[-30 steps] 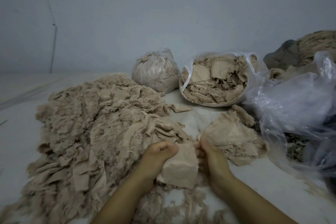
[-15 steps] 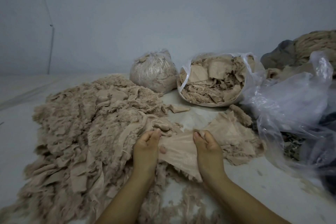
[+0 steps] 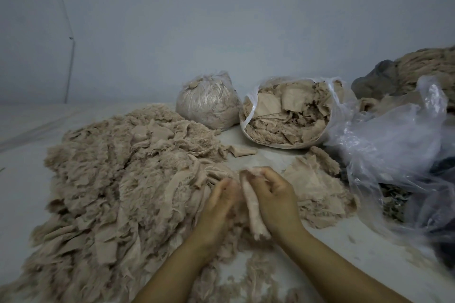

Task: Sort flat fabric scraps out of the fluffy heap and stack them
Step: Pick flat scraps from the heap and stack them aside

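A big fluffy beige heap point(image 3: 118, 179) of fabric bits spreads over the left of the white floor. A low stack of flat beige scraps point(image 3: 317, 192) lies to the right of my hands. My right hand point(image 3: 273, 197) grips a bunched, folded beige scrap point(image 3: 253, 206) that hangs down from its curled fingers. My left hand point(image 3: 221, 202) is blurred just left of that scrap, fingers against it at the heap's edge; whether it grips the scrap is unclear.
A tied clear bag of fluff point(image 3: 209, 103) and an open bag of scraps point(image 3: 290, 113) stand behind. Crumpled clear plastic point(image 3: 398, 155) lies at the right, with a dark bundle and more fluff point(image 3: 423, 66) beyond. A loose scrap point(image 3: 242, 150) lies on the floor.
The scrap was stretched flat between both hands; now it is bunched up in my right hand, and both hands have come together.
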